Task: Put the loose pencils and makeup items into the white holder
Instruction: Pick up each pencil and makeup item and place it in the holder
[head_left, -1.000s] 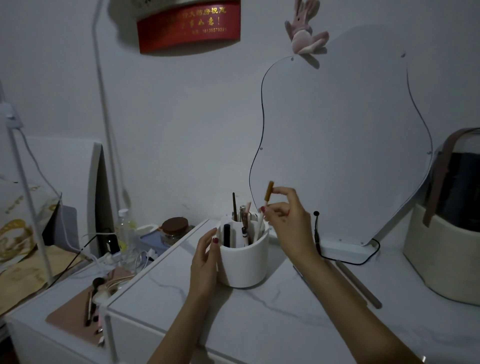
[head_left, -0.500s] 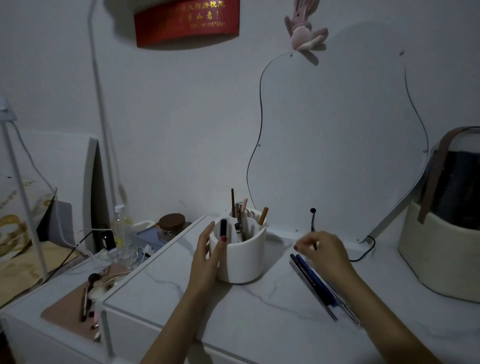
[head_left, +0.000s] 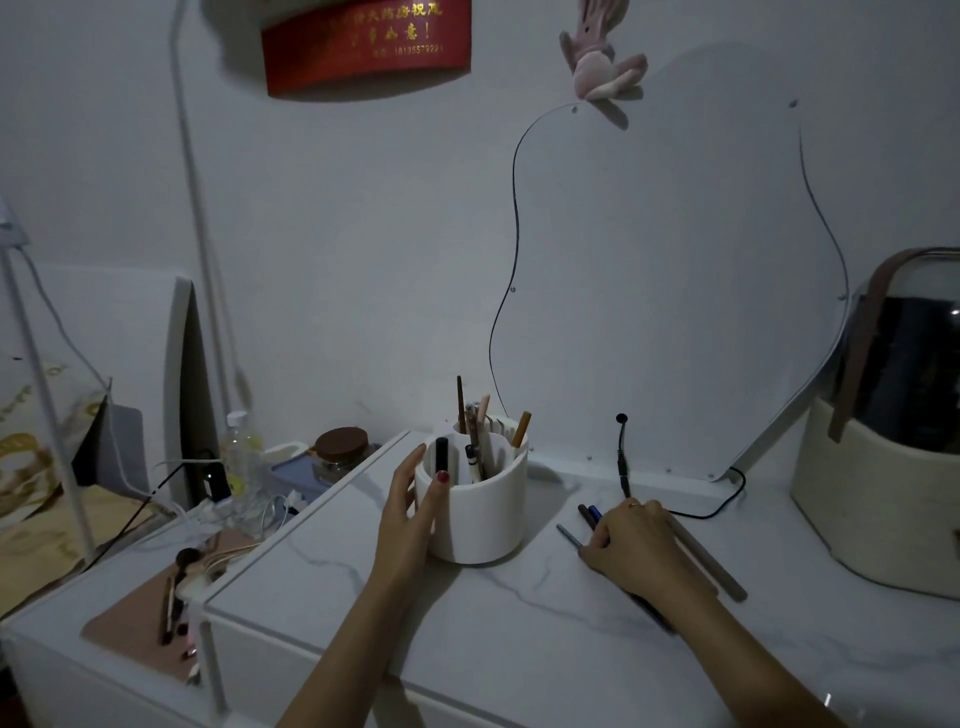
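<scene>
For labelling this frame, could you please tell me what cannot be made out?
Head view:
the right hand covers the loose pencils, count and grip unclear;
the white holder wall hides its items' lower ends;
red sign small print blurred;
pink mat items dim, tiny.

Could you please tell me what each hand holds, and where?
Left hand grips the white holder by its side; right hand covers loose pencils, grip unclear.

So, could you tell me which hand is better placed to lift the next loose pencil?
Right, probably. The right hand rests on the loose pencils beside the white holder, while the left hand holds it.
</scene>
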